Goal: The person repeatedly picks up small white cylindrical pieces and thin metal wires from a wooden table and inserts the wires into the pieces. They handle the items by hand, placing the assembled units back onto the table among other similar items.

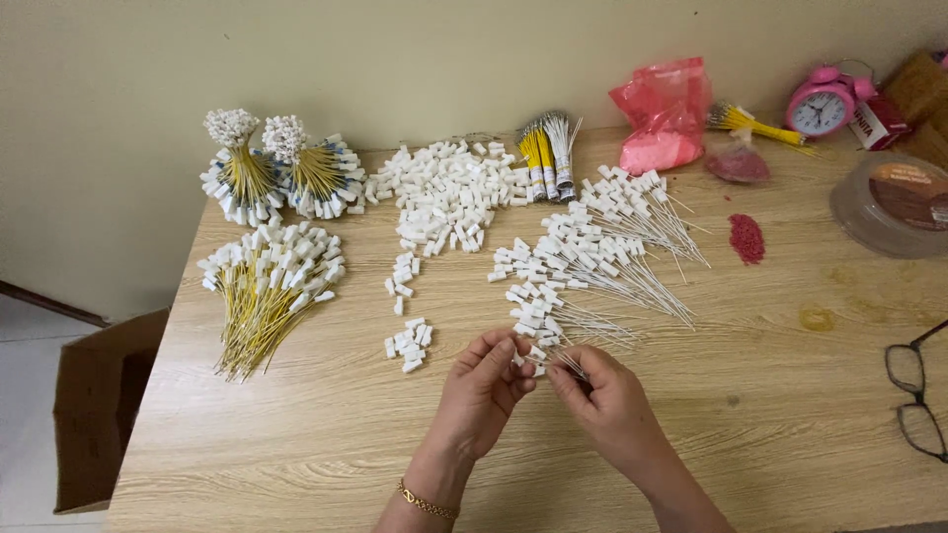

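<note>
Fingertips of both hands meet: left hand [481, 390] pinches a small white plastic cap [520, 367], right hand [607, 405] pinches a thin wire [573, 363] lying up-left toward it.

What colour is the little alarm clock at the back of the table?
The alarm clock is pink with a white face, seen in the head view.

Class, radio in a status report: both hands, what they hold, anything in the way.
Left hand and right hand together, pinching a white cap and thin wires. Capped wires lie just beyond. Loose caps left of hands, not blocking.
</note>
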